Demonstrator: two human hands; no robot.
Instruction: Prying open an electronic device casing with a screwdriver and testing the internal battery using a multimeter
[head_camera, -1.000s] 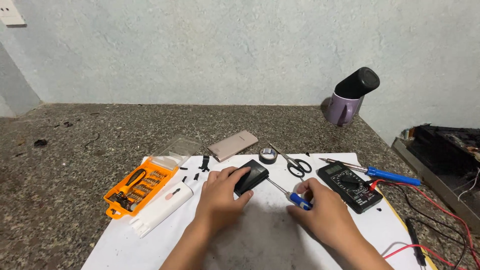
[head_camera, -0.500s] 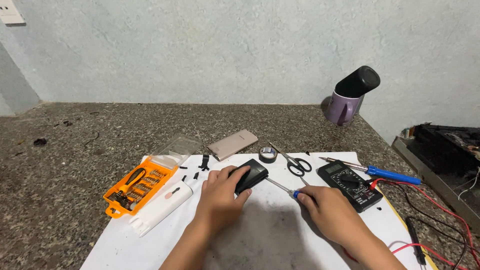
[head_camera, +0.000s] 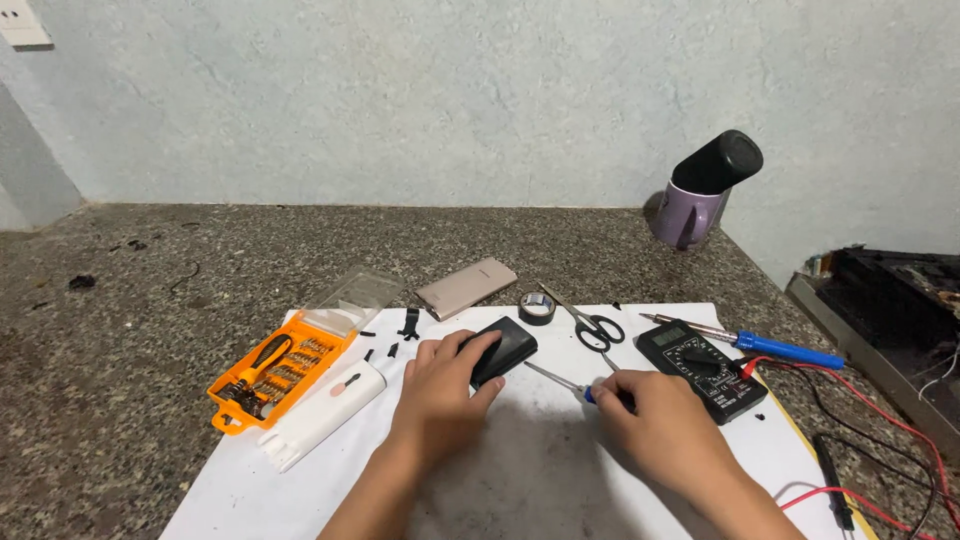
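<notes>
Hands first: your left hand lies over the near left part of the black box, fingers curled loosely on its top and side, pinning it to the white sheet. Your right hand is closed around a screwdriver, and its thin shaft points left toward the box's near right edge; whether the tip touches the box, you cannot tell.

Left of your left hand lie a white case and an orange bit set with its clear lid open. Far of the box sit a tan phone, a tape roll and scissors. A multimeter lies just right of your right hand, with a blue-handled iron beyond it. A purple mug stands far right on the stone counter.
</notes>
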